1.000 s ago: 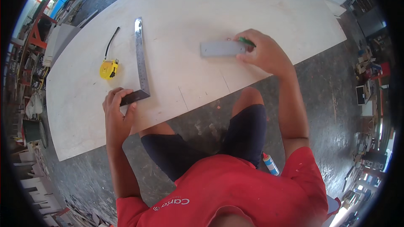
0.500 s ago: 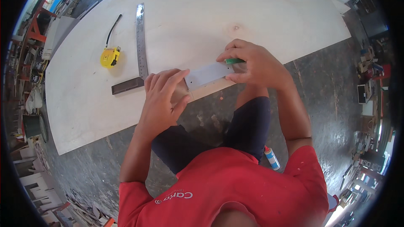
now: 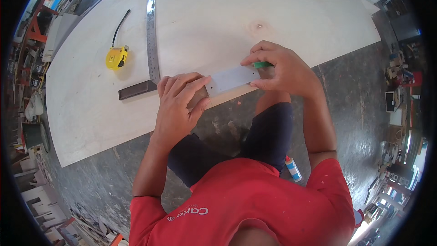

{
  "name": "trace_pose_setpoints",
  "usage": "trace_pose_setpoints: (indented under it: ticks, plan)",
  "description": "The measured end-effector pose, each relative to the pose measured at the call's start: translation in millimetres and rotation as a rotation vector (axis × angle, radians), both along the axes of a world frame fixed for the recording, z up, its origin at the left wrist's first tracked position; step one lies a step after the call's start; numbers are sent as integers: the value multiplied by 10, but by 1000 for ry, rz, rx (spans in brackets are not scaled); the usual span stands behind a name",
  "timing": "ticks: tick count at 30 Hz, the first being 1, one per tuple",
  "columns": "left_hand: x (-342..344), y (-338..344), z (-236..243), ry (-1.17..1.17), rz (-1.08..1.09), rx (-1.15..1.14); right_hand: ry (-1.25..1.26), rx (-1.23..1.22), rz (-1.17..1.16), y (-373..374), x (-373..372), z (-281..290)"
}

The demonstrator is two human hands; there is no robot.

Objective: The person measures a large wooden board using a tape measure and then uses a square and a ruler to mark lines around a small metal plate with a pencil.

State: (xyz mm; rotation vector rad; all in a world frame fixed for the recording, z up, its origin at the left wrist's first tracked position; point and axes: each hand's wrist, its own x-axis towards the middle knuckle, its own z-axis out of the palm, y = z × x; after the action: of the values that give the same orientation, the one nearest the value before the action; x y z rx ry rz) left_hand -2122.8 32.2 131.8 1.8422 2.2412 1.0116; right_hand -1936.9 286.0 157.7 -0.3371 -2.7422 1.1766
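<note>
A flat, pale rectangular plate (image 3: 232,80) with small dark holes near its ends lies along the near edge of a large board. At its left end my left hand (image 3: 180,98) grips it, fingertips on the far side and thumb on the near side. My right hand (image 3: 284,70) pinches the opposite end between fingers and thumb. Tucked in that same hand is a short green stick (image 3: 262,64), perhaps a pencil; its far part is hidden. Left of my left hand rests a try square (image 3: 152,45) with a metal blade and dark stock.
The large pale wooden board (image 3: 205,23) serves as the work surface. A yellow tape measure (image 3: 117,58) with a black strap lies at its left. On the dark floor (image 3: 346,109) near my right leg is a white-and-blue bottle (image 3: 293,169) with a red top.
Both hands and the pale plate have shifted slightly to the right along the board's near edge. The grip of each hand looks the same.
</note>
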Motion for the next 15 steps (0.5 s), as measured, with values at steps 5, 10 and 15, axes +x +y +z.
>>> trace_pose_setpoints:
  ticks: [5, 10, 15]
  plan:
    - [32, 22, 20, -21, 26, -15, 16, 4, -7, 42, 21, -32]
    - [1, -1, -5, 0, 22, -24, 44, 6, -11, 67, -6, -74]
    - [-17, -7, 30, -41, 9, -14, 13, -66, -36, 74, 13, -21]
